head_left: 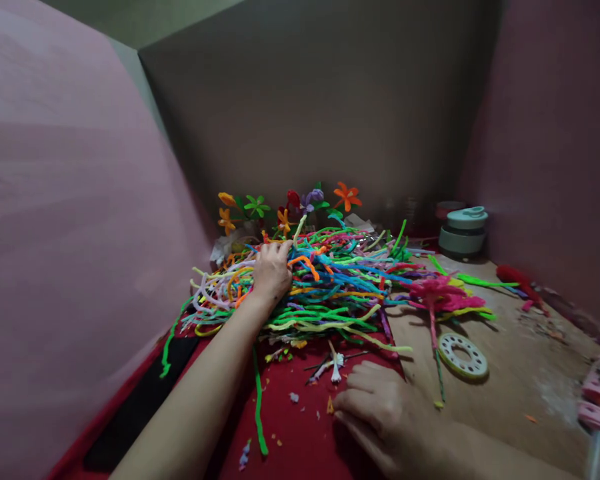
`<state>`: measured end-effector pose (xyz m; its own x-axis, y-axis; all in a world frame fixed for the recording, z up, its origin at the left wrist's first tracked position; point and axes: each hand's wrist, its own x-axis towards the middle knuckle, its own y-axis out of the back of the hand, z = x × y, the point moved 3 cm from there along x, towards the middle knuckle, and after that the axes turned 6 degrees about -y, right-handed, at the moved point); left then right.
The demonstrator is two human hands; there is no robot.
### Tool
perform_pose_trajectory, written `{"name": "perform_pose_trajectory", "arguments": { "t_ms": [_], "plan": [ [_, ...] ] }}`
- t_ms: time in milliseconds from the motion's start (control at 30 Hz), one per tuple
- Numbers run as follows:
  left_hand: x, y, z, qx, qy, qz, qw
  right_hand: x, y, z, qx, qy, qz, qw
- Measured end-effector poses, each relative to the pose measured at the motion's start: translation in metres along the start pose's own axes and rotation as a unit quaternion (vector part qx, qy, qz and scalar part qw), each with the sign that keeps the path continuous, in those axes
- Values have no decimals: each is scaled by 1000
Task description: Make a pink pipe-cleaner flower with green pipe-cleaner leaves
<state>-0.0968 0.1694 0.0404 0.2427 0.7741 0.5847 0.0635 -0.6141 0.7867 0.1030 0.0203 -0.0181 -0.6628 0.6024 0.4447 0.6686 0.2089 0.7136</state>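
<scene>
Stem pile (335,297): many-coloured fuzzy stems, heaped across the far part of the red cloth (300,437) and spilling right onto the tan surface (515,407).
Left hand (271,270): on top of the pile, fingers bent down among the stems; from here I can't tell whether they pinch any.
Right hand (377,403): low over the cloth's right side, fingers loosely curled beside an orange scrap (330,405); can't make out anything held.
Loose green stem (260,410): trailing from the near edge.
Pink flower (439,293): right of the heap, stalk toward us, a white holed ring (446,357) just beside it.
Back row: fuzzy flowers, one orange bloom (347,196) rightmost.
</scene>
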Motion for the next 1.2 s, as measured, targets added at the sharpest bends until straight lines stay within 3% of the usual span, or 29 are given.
{"name": "perform_pose_trajectory", "arguments": {
  "t_ms": [200,567,767,933,1067,1200],
  "plan": [
    [-11,1,13,31,-20,-21,999,0,1,-2,0,-10,-4,1000],
    [-27,40,11,-21,-56,-103,993,-1,-2,1,-2,-23,1,1000],
    [-50,58,9,-91,-93,-90,987,-2,-2,1,4,-17,11,1000],
    [-66,66,11,-161,-57,-41,984,0,1,-2,5,-16,19,1000],
    [-64,75,16,-198,-16,48,979,1,2,-3,3,-8,11,1000],
    [-55,71,29,-161,-63,32,984,1,-1,-1,-14,-4,15,1000]
  ]
}}
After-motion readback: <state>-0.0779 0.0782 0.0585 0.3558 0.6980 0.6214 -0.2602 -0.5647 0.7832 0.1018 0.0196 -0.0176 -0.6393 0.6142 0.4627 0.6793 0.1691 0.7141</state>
